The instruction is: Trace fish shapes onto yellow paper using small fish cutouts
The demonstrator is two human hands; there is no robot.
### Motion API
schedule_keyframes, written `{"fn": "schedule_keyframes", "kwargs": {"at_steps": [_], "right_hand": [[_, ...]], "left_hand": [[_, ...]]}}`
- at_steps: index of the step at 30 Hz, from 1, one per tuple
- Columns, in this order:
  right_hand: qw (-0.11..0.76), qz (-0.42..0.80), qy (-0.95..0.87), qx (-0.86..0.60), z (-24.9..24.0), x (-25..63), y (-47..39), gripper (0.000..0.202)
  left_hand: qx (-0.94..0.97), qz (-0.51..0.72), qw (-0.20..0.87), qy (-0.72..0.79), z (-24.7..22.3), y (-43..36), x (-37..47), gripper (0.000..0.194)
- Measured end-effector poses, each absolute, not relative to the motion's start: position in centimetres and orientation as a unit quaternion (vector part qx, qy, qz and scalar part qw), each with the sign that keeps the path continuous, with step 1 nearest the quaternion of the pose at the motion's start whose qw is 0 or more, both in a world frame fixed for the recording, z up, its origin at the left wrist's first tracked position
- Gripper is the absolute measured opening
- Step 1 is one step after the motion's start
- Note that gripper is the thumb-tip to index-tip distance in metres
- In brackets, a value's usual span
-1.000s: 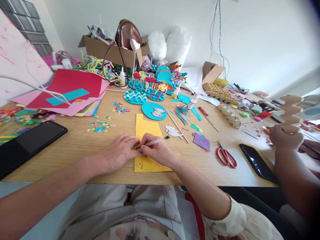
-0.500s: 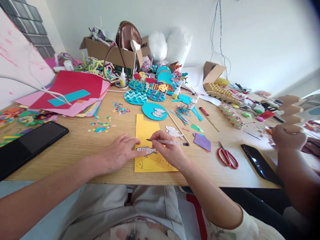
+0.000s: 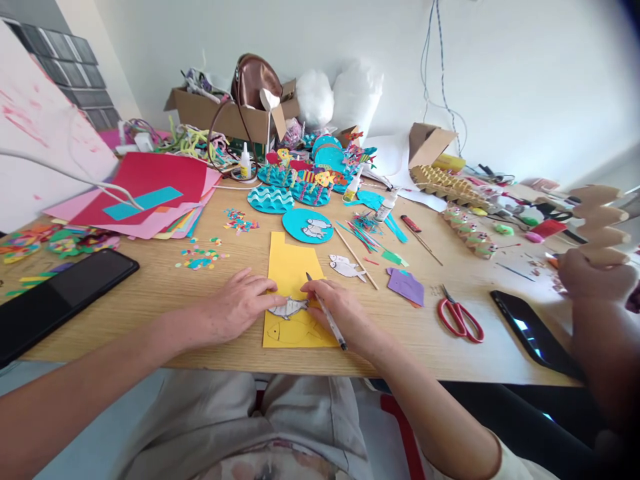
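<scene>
A yellow sheet of paper (image 3: 293, 263) lies before me, with a fish outline (image 3: 295, 330) drawn near its lower edge. Just above that outline rests a white paper fish cutout (image 3: 287, 307) with dark lines. My left hand (image 3: 235, 305) lies palm down, fingers outstretched, the thumb at the cutout's head end and the fingertips on the sheet. A pen (image 3: 330, 317) sits in my right hand (image 3: 345, 313), tip pointing up and away. Fingers of that hand reach the cutout's tail and hide part of it.
Red-handled scissors (image 3: 459, 319), a purple paper piece (image 3: 405, 287), white fish cutouts (image 3: 346, 267) and a thin stick (image 3: 356, 257) lie to the right. Black phones (image 3: 65, 297) flank the work. Behind is a blue disc (image 3: 306, 225). Another person's hand (image 3: 583, 283) holds wavy cardboard (image 3: 600, 223) at right.
The pen has swung from lying nearly level, tip left, to slanting with its tip up and away. My right fingers have moved down to the cutout's tail. The left hand stays nearly still.
</scene>
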State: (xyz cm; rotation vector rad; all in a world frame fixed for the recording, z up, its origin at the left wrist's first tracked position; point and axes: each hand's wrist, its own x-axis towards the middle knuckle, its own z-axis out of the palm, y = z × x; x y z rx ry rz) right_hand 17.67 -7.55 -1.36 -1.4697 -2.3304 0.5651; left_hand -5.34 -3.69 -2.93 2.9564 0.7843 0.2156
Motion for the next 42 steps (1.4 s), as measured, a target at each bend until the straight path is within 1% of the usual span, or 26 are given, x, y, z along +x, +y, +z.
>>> {"fn": "schedule_keyframes", "kwargs": {"at_steps": [4, 8, 12, 19, 29, 34, 42], "right_hand": [[0.170, 0.205, -0.813, -0.517, -1.5, 17.6, -7.4, 0.025], [0.181, 0.203, -0.812, -0.516, -1.8, 17.6, -7.5, 0.025], [0.188, 0.194, -0.807, -0.525, -1.7, 17.9, -8.1, 0.027], [0.173, 0.189, -0.790, -0.557, -1.5, 18.3, -9.0, 0.028], [0.224, 0.174, -0.779, -0.560, -2.8, 18.4, -9.1, 0.030], [0.233, 0.152, -0.783, -0.557, -3.1, 18.3, -9.4, 0.028], [0.246, 0.150, -0.779, -0.557, -3.5, 18.2, -9.5, 0.027]], "left_hand": [[0.953, 0.048, 0.098, 0.282, -1.6, -3.7, -4.8, 0.028], [0.944, 0.046, 0.125, 0.302, -0.8, -3.9, -4.1, 0.029], [0.944, 0.033, 0.121, 0.304, -0.6, -4.0, -3.7, 0.025], [0.946, 0.019, 0.127, 0.297, 0.0, -3.7, -2.8, 0.022], [0.951, -0.043, 0.079, 0.296, -0.1, -3.3, 0.4, 0.016], [0.947, -0.064, 0.081, 0.304, 0.1, -3.3, 1.0, 0.011], [0.943, -0.057, 0.094, 0.313, 0.5, -3.3, 0.8, 0.007]]}}
